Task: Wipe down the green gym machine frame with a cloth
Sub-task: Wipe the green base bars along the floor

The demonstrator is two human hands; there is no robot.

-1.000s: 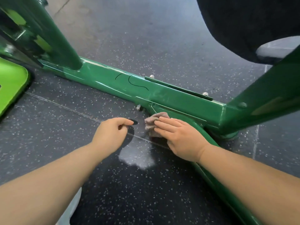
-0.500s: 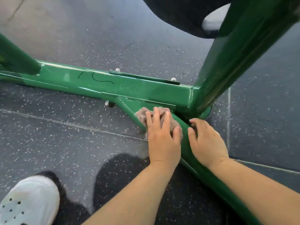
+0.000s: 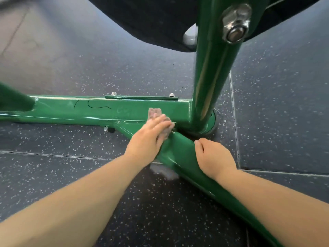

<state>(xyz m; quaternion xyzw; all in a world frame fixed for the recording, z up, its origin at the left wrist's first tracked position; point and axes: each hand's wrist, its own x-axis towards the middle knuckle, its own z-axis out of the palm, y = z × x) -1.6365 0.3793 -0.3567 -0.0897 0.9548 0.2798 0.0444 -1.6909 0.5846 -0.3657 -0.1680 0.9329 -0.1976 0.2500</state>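
Note:
The green gym machine frame lies low on the floor: a horizontal beam (image 3: 71, 111), an upright post (image 3: 210, 77) and a diagonal tube (image 3: 179, 154) meet at one joint. A small pinkish-grey cloth (image 3: 154, 112) lies on the beam just left of that joint. My left hand (image 3: 147, 138) presses it against the beam with straight fingers and covers most of it. My right hand (image 3: 215, 157) rests on the diagonal tube, its fingers curled over the tube's far side.
A black padded seat (image 3: 142, 20) hangs overhead at the top. A large steel bolt (image 3: 235, 24) sticks out of the post near my head. A bolted green plate (image 3: 140, 97) sits on the beam, which bears black pen marks (image 3: 96, 105). Dark speckled rubber floor (image 3: 53, 175) surrounds everything.
The cloth went from my right hand to my left. The left hand has pushed it from the diagonal tube up onto the beam. My right hand moved onto the diagonal tube. The view shifted right.

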